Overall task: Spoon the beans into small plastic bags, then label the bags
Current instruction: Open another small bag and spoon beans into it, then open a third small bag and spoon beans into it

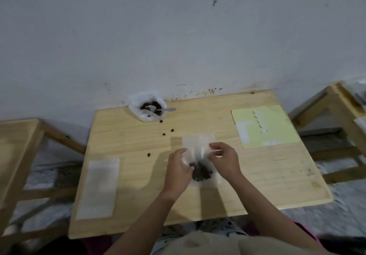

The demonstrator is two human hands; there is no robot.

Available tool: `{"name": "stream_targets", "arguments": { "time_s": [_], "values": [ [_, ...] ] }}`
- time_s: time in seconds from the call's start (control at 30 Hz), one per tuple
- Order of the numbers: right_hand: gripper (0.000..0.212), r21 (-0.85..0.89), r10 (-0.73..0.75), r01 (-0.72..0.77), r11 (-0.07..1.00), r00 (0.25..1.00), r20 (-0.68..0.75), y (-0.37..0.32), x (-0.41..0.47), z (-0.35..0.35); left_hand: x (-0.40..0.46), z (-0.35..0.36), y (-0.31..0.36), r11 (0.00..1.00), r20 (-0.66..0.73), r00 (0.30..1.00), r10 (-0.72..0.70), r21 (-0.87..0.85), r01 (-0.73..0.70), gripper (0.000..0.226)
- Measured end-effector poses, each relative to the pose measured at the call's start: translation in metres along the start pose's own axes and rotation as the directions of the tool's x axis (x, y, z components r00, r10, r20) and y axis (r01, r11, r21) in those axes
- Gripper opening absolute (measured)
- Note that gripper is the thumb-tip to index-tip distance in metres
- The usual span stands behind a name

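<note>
Both hands are working a small plastic bag (198,155) at the table's (257,185) centre: the left hand (179,168) is pinching its 9 o'clock edge, the right hand (224,159) its 3 o'clock edge. Beans (201,172) are weighting its near end. Being thin, limp and slippery, it is probably best gripped by the mouth edges. At 11 o'clock, a spoon (158,110) is resting in the bean container (147,109).

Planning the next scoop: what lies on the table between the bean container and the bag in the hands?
In the head view, a few loose beans lie between the container and the bag; otherwise bare wood.
</note>
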State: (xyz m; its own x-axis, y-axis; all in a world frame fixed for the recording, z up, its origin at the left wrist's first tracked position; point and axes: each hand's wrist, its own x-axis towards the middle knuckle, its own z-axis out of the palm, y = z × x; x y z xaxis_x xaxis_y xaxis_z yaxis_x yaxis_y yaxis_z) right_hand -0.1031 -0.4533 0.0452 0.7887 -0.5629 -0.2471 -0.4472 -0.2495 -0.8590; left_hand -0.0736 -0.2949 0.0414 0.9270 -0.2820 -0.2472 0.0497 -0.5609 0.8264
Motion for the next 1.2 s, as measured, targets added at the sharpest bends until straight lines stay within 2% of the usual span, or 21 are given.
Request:
{"name": "stream_targets", "arguments": {
  "time_s": [0.1,0.23,0.37,0.47,0.57,0.63,0.77,0.9,1.03,1.1,1.17,1.2],
  "values": [
    [0.041,-0.19,-0.042,0.064,0.98,0.993,0.114,0.011,0.012,-0.002,0.001,0.014,-0.002,0.987,0.021,0.999,0.034,0.159,-0.037,0.049],
    [0.052,-0.38,-0.013,0.11,0.919,0.968,0.249,0.02,0.023,0.0,0.003,0.023,-0.005,0.97,0.015,0.999,0.033,0.242,-0.036,0.045],
    [0.05,-0.434,0.014,0.108,0.895,0.963,0.269,0.022,0.025,0.0,0.005,0.023,-0.011,0.965,0.019,0.999,0.033,0.261,-0.037,0.042],
    [0.045,-0.476,-0.065,0.154,0.866,0.978,0.198,0.014,0.02,-0.001,0.004,0.016,-0.014,0.976,0.0,0.999,0.037,0.215,-0.036,0.044],
    [0.034,-0.437,-0.229,0.257,0.862,0.966,0.117,0.001,0.01,0.011,-0.002,-0.007,-0.019,0.991,-0.047,0.999,0.022,0.136,-0.015,0.042],
    [0.027,-0.378,-0.285,0.312,0.871,0.95,0.128,-0.009,0.002,0.029,-0.007,-0.028,-0.029,0.993,-0.122,0.992,0.045,0.111,-0.032,0.039],
    [0.022,-0.245,-0.274,0.324,0.914,0.937,0.219,-0.037,-0.017,0.084,-0.015,-0.084,-0.066,0.98,-0.287,0.955,0.07,0.2,-0.012,0.034],
    [0.02,-0.16,-0.206,0.27,0.95,0.922,0.328,-0.063,-0.042,0.146,-0.019,-0.145,-0.109,0.945,-0.37,0.928,0.036,0.316,0.089,0.047],
    [0.024,-0.151,-0.032,0.103,0.983,0.911,0.41,-0.079,-0.063,0.204,-0.021,-0.195,-0.148,0.908,-0.33,0.94,-0.086,0.364,0.21,0.065],
    [0.022,-0.192,0.012,0.078,0.978,0.903,0.43,-0.084,-0.07,0.228,-0.022,-0.21,-0.163,0.89,-0.27,0.956,-0.112,0.401,0.218,0.067],
    [0.008,-0.248,0.037,0.08,0.965,0.901,0.432,-0.088,-0.075,0.247,-0.021,-0.217,-0.17,0.875,-0.188,0.968,-0.167,0.425,0.234,0.066],
    [0.018,-0.276,0.052,0.075,0.958,0.903,0.426,-0.091,-0.078,0.254,-0.021,-0.219,-0.173,0.872,-0.158,0.972,-0.176,0.433,0.229,0.067]
  ]
}}
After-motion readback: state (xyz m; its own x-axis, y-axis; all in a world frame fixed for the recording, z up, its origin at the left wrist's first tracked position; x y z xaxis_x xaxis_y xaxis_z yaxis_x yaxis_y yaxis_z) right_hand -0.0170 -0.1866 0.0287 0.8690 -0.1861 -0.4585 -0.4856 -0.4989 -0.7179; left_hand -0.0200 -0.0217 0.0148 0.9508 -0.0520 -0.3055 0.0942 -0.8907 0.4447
